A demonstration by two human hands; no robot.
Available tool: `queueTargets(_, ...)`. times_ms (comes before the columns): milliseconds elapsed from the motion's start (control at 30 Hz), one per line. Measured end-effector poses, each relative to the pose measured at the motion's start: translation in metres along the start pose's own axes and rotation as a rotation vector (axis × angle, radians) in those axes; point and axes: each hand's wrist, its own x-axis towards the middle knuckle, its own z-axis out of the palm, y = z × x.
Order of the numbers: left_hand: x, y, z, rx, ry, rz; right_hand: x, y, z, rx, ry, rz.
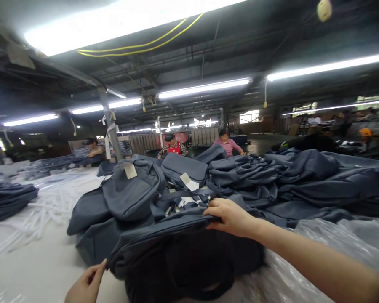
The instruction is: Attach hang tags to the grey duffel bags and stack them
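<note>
A dark navy bag (177, 252) with a handle loop low on its near side stands in front of me at the table's edge. At its left corner my left hand (87, 283) pinches the end of the zipper edge between thumb and fingers. My right hand (229, 216) grips the bag's top edge right of the middle, its fingers curled over the rim. Just behind lie more navy bags (134, 189), one with a pale paper tag (130, 171) on it. The bag's inside is hidden from me.
Heaped navy bags (328, 181) fill the table's right side. White strips (47, 210) lie scattered at left, near a stack of dark fabric (8, 202). Clear plastic film (344, 248) is bunched at right. Co-workers (229, 145) sit beyond the heap, and a post (112, 126) rises behind.
</note>
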Motion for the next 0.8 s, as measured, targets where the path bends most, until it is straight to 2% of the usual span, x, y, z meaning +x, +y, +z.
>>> queueTargets(67, -0.005, 0.008, 0.002, -0.017, 0.095, -0.004, 0.001, -0.002, 0.002, -0.011, -0.013, -0.017)
queueTargets(100, -0.005, 0.018, 0.0, -0.027, 0.179, 0.048, 0.0, -0.002, 0.002, -0.015, -0.014, -0.018)
queueTargets(133, -0.004, 0.03, -0.004, -0.043, 0.258, 0.133, 0.0, -0.003, 0.002, -0.016, -0.011, -0.014)
queueTargets(167, -0.001, 0.043, -0.009, -0.056, 0.278, 0.246, -0.002, -0.003, 0.001, -0.015, -0.008, -0.006)
queueTargets(200, 0.003, 0.056, -0.014, -0.067, 0.226, 0.364, -0.003, -0.002, 0.0, -0.012, -0.005, 0.003)
queueTargets(233, 0.007, 0.068, -0.02, -0.102, 0.102, 0.458, -0.005, -0.003, -0.001, -0.007, -0.002, 0.012)
queueTargets(267, 0.011, 0.079, -0.026, -0.16, -0.074, 0.499, -0.007, -0.003, -0.002, 0.0, 0.0, 0.018)
queueTargets(367, 0.013, 0.103, -0.032, -0.382, -0.645, 0.435, -0.014, -0.01, -0.002, -0.006, 0.054, 0.054)
queueTargets(400, 0.011, 0.108, -0.03, -0.422, -0.759, 0.403, -0.017, -0.015, -0.001, -0.027, 0.097, 0.071)
queueTargets(433, 0.007, 0.113, -0.026, -0.436, -0.81, 0.382, -0.02, -0.021, 0.0, -0.059, 0.147, 0.081)
queueTargets(500, -0.004, 0.122, -0.014, -0.403, -0.761, 0.359, -0.024, -0.036, 0.005, -0.129, 0.214, 0.036)
queueTargets(633, -0.029, 0.133, 0.005, -0.371, -0.514, 0.311, -0.025, -0.066, 0.014, -0.217, 0.184, -0.235)
queueTargets(700, -0.04, 0.136, 0.006, -0.36, -0.436, 0.296, -0.021, -0.075, 0.017, -0.259, 0.23, -0.296)
queueTargets(800, -0.052, 0.137, -0.002, -0.307, -0.429, 0.305, -0.013, -0.084, 0.015, -0.248, 0.276, -0.323)
